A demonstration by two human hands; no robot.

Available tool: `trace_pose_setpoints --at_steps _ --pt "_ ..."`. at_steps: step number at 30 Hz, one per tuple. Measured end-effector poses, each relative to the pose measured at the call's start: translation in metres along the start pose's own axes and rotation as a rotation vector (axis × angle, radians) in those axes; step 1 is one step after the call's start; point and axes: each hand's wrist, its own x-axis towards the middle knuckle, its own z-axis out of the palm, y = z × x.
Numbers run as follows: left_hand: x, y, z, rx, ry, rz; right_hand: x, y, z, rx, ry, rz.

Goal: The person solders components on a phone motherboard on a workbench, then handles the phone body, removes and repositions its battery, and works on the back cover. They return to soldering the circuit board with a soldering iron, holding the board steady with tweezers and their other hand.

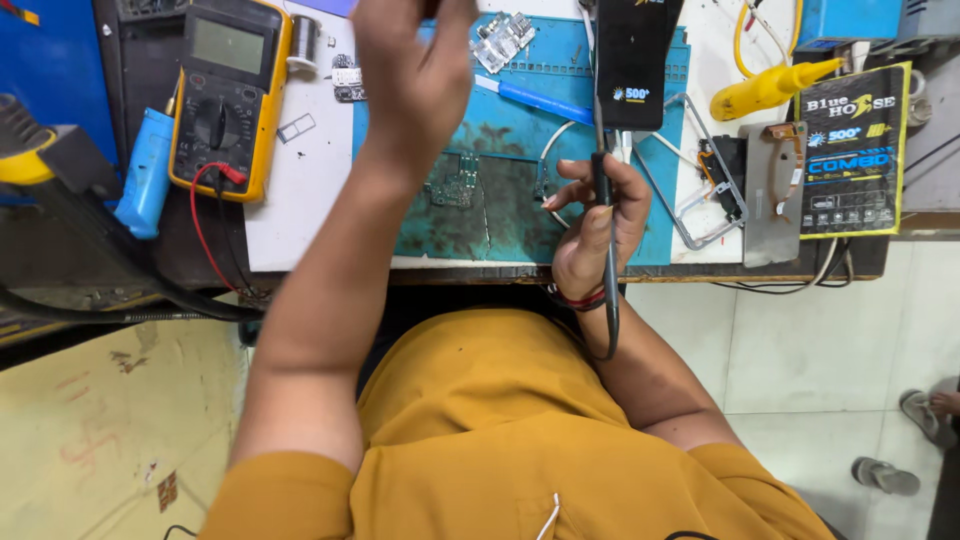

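Note:
My left hand (415,75) reaches far over the teal work mat (520,135). Its fingertips are bunched at the frame's top edge, and what they pinch is hidden. My right hand (590,225) sits at the mat's near edge, closed around a black-handled soldering tool (601,185). The tool's thin tip points away from me and its cable (612,310) trails down past my wrist. A small green circuit board (455,185) lies on the mat between my two arms, untouched.
A yellow multimeter (228,95) with a red lead lies at the left. Small board pieces (500,38), a blue pen-like tool (535,98), a black packet (635,60), a phone frame (700,190), a yellow nozzle bottle (770,88) and a metal plate (772,190) crowd the right.

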Motion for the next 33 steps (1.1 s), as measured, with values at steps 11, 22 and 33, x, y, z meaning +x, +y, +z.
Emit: trace_pose_setpoints --at_steps 11,22,33 --pt "-0.044 -0.037 -0.056 0.350 -0.284 0.100 -0.003 0.006 0.007 -0.067 -0.093 -0.024" --pt "-0.031 -0.036 -0.016 0.588 -0.822 0.588 -0.001 0.009 0.002 -0.020 -0.060 0.020" --pt "-0.022 -0.047 -0.021 0.401 -0.452 0.531 -0.002 0.010 0.004 -0.009 -0.020 -0.004"
